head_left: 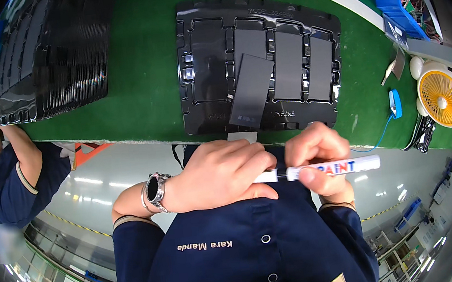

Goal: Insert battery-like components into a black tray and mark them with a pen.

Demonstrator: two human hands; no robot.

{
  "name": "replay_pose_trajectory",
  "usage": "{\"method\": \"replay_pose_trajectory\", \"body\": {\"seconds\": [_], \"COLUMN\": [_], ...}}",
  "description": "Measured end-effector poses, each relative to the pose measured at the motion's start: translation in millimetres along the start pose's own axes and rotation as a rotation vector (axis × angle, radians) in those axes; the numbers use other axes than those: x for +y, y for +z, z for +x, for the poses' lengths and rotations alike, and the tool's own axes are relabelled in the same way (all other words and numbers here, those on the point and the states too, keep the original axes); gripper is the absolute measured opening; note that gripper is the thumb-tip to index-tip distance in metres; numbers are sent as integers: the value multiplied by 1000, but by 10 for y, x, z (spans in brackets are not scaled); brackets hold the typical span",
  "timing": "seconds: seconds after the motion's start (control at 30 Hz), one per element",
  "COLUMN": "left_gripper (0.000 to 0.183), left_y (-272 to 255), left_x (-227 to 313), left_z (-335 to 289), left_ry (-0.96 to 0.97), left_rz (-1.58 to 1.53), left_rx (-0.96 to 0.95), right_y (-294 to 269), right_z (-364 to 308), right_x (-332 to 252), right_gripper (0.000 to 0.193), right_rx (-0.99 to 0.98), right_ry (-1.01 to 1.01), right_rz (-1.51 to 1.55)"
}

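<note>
A white paint marker [334,168] with coloured print and a black collar lies level between my hands, just in front of the bench edge. My right hand [319,150] pinches its barrel, the thumb below and the fingers curled above. My left hand [221,169] is closed on the marker's white other end, which is partly hidden by the fingers. Beyond them a black moulded tray [210,121] holds flat dark grey panels [289,58] in its pockets. One loose panel [252,89] lies tilted across the tray, its near end close to the front rim.
The tray sits on a green bench top [142,67]. A tall stack of black trays [75,63] stands at the left, with a co-worker [30,163] nearby. At the right are a yellow and white fan [442,98], a blue corded item [395,104] and blue bins [397,2].
</note>
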State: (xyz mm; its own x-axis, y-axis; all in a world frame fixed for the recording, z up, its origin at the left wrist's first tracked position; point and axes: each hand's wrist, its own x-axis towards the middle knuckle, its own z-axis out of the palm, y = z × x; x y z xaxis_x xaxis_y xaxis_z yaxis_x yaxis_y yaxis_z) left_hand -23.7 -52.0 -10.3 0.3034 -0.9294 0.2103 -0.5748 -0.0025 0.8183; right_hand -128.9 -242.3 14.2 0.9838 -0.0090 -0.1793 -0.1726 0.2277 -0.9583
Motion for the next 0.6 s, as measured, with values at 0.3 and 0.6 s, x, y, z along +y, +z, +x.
{"method": "replay_pose_trajectory", "body": {"seconds": [0.3, 0.6], "left_gripper": [33, 16], "left_y": [-298, -284], "left_x": [-114, -455], "left_z": [-228, -203], "left_ry": [-168, -382], "left_rz": [-449, 88], "left_rx": [-356, 263], "right_y": [74, 114], "right_z": [-15, 122], "right_x": [118, 282], "right_gripper": [16, 69], "right_rx": [42, 409], "right_ry": [-334, -12], "right_rz": [48, -136]}}
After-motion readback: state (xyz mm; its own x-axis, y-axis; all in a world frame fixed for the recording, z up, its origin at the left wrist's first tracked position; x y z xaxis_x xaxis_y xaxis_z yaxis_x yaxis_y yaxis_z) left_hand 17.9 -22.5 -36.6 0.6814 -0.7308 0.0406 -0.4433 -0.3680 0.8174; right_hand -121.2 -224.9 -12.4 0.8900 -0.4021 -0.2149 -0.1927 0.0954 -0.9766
